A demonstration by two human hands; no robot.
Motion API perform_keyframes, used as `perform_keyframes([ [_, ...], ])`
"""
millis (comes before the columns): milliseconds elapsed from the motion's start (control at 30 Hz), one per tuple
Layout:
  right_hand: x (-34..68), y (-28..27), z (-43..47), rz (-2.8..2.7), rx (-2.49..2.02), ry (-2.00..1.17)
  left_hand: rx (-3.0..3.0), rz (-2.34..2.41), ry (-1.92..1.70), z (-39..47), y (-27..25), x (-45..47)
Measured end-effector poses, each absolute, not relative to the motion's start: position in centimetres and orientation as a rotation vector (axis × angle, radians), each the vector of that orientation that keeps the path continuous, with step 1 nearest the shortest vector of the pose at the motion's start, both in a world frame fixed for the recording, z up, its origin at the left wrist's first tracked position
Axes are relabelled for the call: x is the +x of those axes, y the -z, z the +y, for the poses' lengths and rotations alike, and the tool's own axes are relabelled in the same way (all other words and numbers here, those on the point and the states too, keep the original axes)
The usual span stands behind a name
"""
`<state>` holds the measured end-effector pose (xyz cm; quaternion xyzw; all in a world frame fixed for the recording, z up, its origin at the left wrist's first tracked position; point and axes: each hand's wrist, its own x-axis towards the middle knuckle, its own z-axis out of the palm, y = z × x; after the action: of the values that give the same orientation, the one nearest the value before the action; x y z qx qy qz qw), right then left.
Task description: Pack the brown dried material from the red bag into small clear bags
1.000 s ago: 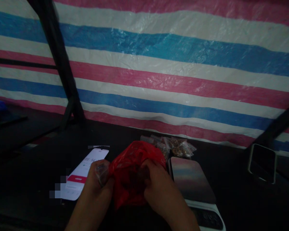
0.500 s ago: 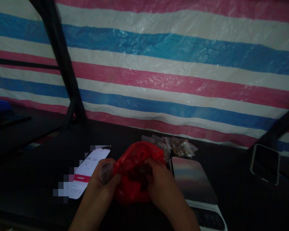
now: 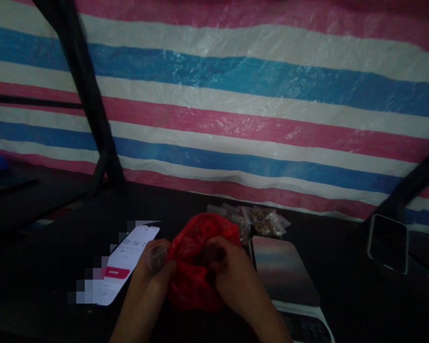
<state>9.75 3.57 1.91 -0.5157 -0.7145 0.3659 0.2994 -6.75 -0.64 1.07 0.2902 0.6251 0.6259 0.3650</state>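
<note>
In the head view, a crumpled bag of thin, glossy red plastic (image 3: 196, 293) is held open between the two hands, toward the near edge of the black flat-topped table (image 3: 175, 197); whether it rests there is too dark to tell. The left hand (image 3: 148, 276) is closed on the bag's left rim, with a small clear plastic piece (image 3: 157, 257) between thumb and forefinger. The right hand (image 3: 232, 271) has its fingers bent together at the bag's mouth; what they grip, if anything, cannot be told.

A lit white-screened phone (image 3: 127, 259) lies toward the table's left edge, beside the left hand. A white scale with a square, shiny metal plate (image 3: 286, 269) sits just right of the bag. Small clear plastic packets of brownish pieces (image 3: 262, 221) lie near the far edge, and a dark-screened, pale-rimmed phone (image 3: 388, 244) is toward the far right corner.
</note>
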Motion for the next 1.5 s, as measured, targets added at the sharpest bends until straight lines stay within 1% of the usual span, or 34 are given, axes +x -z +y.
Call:
perform_keyframes([
  [267,11.1,-3.1,3.9,-1.700,-1.187,-1.276,1.129,1.630,-1.575,-0.4,0.9,-7.6],
  [433,11.1,-4.3,3.2,-1.612,-1.083,-1.371,1.296,1.676,-1.544,-0.9,1.6,-8.0],
  [567,10.6,-4.2,2.9,-1.557,-1.172,-1.471,1.379,1.670,-1.526,-0.9,1.5,-8.2],
  [667,10.7,-3.3,3.5,-1.537,-1.262,-1.399,1.318,1.633,-1.466,-1.0,1.0,-8.2],
  [867,11.5,-2.0,5.0,-1.513,-1.204,-1.291,1.183,1.781,-1.387,-0.9,-0.7,-8.2],
  [1067,12.5,-2.2,5.4,-1.687,-1.309,-1.058,1.156,1.857,-1.342,-1.0,-1.2,-8.5],
  [1167,12.6,-2.5,5.1,-1.766,-1.358,-0.964,1.213,1.865,-1.410,-1.4,-1.0,-8.4],
  [1267,12.3,-2.8,4.9,-1.818,-1.373,-0.959,1.232,1.818,-1.526,-2.2,-1.2,-8.4],
  [1367,12.2,-3.5,4.7,-1.781,-1.308,-1.033,1.220,1.780,-1.639,-2.7,-1.4,-8.6],
  [1500,12.0,-5.0,4.1,-1.670,-1.124,-1.182,1.303,1.746,-1.611,-2.7,-1.0,-8.5],
])
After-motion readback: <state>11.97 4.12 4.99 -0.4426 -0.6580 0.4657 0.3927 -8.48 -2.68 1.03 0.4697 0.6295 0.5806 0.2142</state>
